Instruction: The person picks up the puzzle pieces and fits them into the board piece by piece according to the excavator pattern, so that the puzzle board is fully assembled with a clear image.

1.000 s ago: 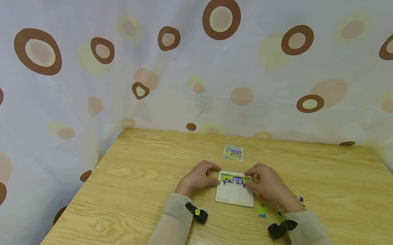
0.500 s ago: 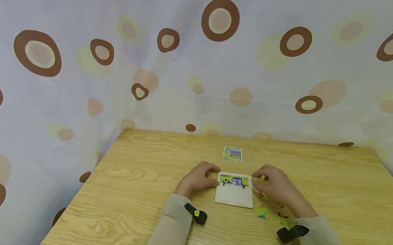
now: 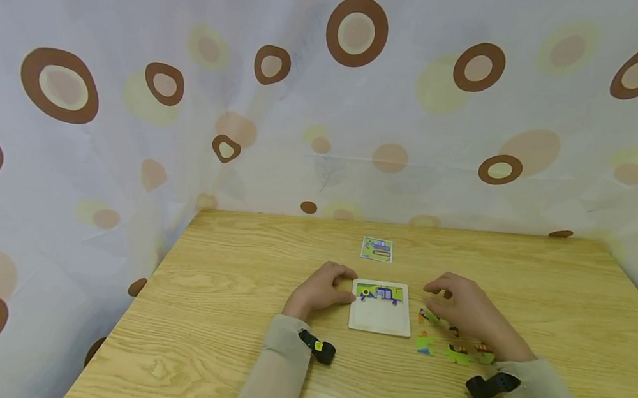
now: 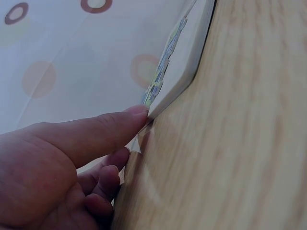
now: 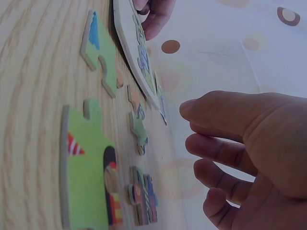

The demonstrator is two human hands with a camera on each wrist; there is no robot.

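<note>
The white puzzle tray (image 3: 380, 318) lies flat on the table, with joined pieces (image 3: 381, 293) along its far side showing part of a blue vehicle on green. My left hand (image 3: 318, 292) holds the tray's left edge; in the left wrist view the thumb (image 4: 103, 136) is at the rim, with the other fingers curled beside it. To the right of the tray, my right hand (image 3: 461, 305) hovers with loosely bent fingers and nothing in them. Below it lie loose jigsaw pieces, among them a green one with a blue corner (image 5: 103, 55) and one with a red striped cone (image 5: 86, 167).
A small picture card (image 3: 377, 249) of a blue digger lies beyond the tray. More loose pieces (image 3: 458, 355) are scattered at the tray's right. A patterned cloth (image 3: 275, 175) hangs behind the wooden table (image 3: 231, 267).
My right hand has let go at the tray's upper right and drawn back to the right, uncovering the joined row and more loose pieces. The left hand has stayed at the tray's edge.
</note>
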